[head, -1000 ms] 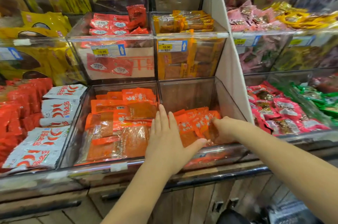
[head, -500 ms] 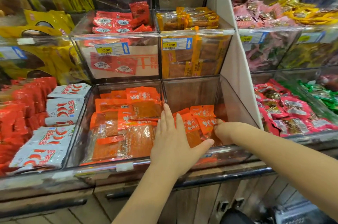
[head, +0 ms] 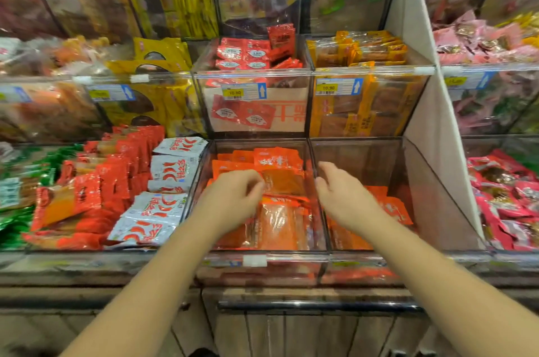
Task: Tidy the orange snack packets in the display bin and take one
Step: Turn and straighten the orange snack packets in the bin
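Note:
Two clear display bins sit side by side on the lowest shelf. The left bin (head: 210,170) is full of large orange snack packets (head: 280,222). The right bin (head: 408,176) holds a low pile of small orange packets (head: 393,208) at its front. My left hand (head: 233,199) hovers over the left bin's packets with its fingers loosely curled downward, and I see nothing held in it. My right hand (head: 341,196) hangs over the divider between the two bins, fingers relaxed and empty. My forearms hide part of both piles.
White chilli-print packets (head: 163,196) and red packets (head: 110,181) fill the bin to the left. Pink and red packets (head: 507,199) lie to the right, past a white divider panel (head: 431,129). Above are more bins of red packets (head: 250,53) and orange-yellow packets (head: 358,47).
Both hands have left the small packets in the right bin and moved left. The left hand is now over the left bin. The view has tilted upward.

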